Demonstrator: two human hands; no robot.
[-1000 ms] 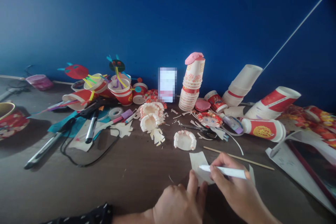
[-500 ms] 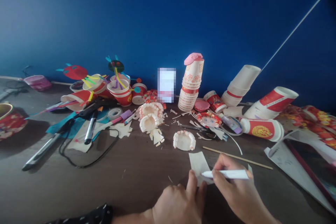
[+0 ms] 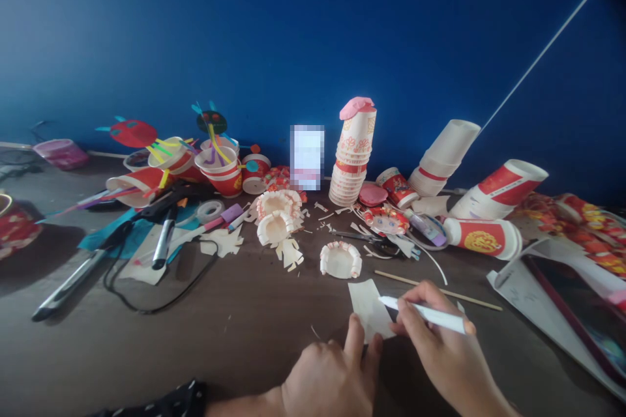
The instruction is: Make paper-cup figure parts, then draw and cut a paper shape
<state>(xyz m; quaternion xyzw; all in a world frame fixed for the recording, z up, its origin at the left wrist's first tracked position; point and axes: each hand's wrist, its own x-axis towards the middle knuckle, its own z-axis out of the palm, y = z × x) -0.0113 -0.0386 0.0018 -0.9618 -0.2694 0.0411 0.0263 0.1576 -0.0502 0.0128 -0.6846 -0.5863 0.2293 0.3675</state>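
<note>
A small cream paper piece point(image 3: 366, 301) lies on the dark table in front of me. My left hand point(image 3: 332, 374) presses on its near edge, index finger and thumb stretched out and the other fingers curled. In my right hand point(image 3: 435, 332) a white marker pen point(image 3: 440, 317) is pinched between thumb and fingers. The pen's tip is over the paper's upper right edge; whether it touches cannot be made out. Just beyond the paper stands a cut-down white cup base with rolled edges point(image 3: 341, 260).
A thin wooden stick point(image 3: 440, 290) lies beyond my right hand. Scissors point(image 3: 352, 234), paper scraps and more rolled-edge cup pieces point(image 3: 274, 228) lie behind. Stacked paper cups point(image 3: 353, 156) stand by the blue wall. A glue gun point(image 3: 112, 241) is at left, a phone point(image 3: 572, 319) at right.
The pen's tip has moved from the middle of the paper away from me, to its upper right edge. My left hand stays on the paper. The view has shifted slightly right.
</note>
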